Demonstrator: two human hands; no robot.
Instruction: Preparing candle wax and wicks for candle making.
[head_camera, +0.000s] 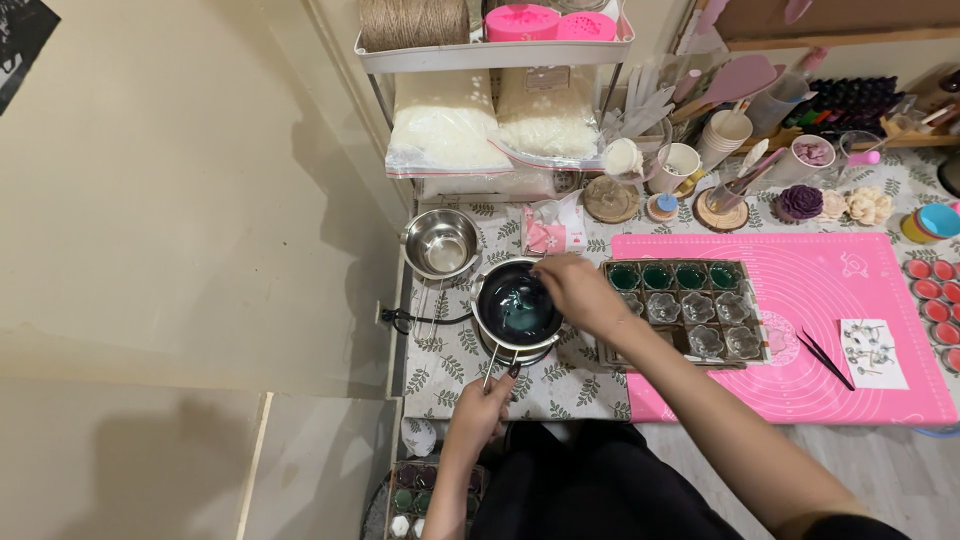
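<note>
Nearest, the left hand (480, 410) is clenched round the wire handle (497, 366) of a dark pot (517, 309) holding teal liquid, left of the pink mat (800, 330). Over the pot's far rim the right hand (577, 287) hovers — fingers pinched together, on what I cannot tell — beside the mould tray (685, 308).
</note>
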